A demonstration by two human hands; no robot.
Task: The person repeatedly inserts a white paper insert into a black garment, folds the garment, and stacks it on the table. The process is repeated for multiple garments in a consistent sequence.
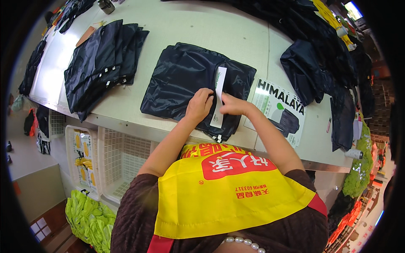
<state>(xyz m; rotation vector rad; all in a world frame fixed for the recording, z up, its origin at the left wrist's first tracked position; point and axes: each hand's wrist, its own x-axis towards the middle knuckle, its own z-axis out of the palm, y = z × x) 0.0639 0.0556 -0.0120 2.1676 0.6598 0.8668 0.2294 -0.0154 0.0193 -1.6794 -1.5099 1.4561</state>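
Note:
A folded dark navy garment (pixel 177 80) of shiny fabric lies on the table in front of me. Across its right part runs a white printed paper strip (pixel 218 117), narrow and lengthwise, bent a little at its middle. My left hand (pixel 200 105) rests on the garment at the strip's left edge, fingers curled together; whatever is between them is hidden. From the other side my right hand (pixel 234 104) grips the strip's right edge, thumb uppermost. Small white tags (pixel 218 138) show at the garment's near edge.
A stack of dark folded garments (pixel 101 59) lies to the left. Right of my work are a printed sheet (pixel 280 109) and a heap of dark garments (pixel 306 69). White plastic baskets (pixel 122 158) stand below the table's front edge (pixel 147 132). A dark cup (pixel 106 6) is at the back.

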